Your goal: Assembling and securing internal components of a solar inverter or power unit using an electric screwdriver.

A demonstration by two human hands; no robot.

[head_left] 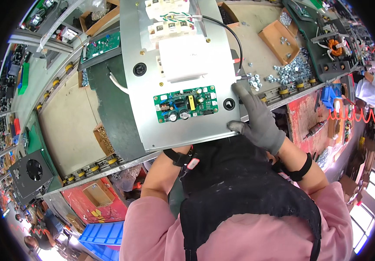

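A silver sheet-metal panel (187, 132) lies in front of me, reaching past the top of the picture. My right hand (259, 124), in a grey glove, is on its near right edge, thumb at the corner and fingers along the side. My left forearm (163, 174) runs beneath the near edge, so that hand is hidden. On the panel sit a green circuit board (186, 104) with capacitors, a glaring white block (183, 58) and cream modules (172, 29) with twisted green-white wires. A black cable (235, 37) loops off to the right; a white cable (118, 82) sticks out left.
Loose nuts or bolts (289, 71) lie right, by a cardboard tray (279, 41). A roller rail (105, 164) runs along the bench's near edge. Left are a box of brass-coloured hardware (104, 139) and another green board (102, 47). A blue crate (102, 234) stands below. Other people are further off.
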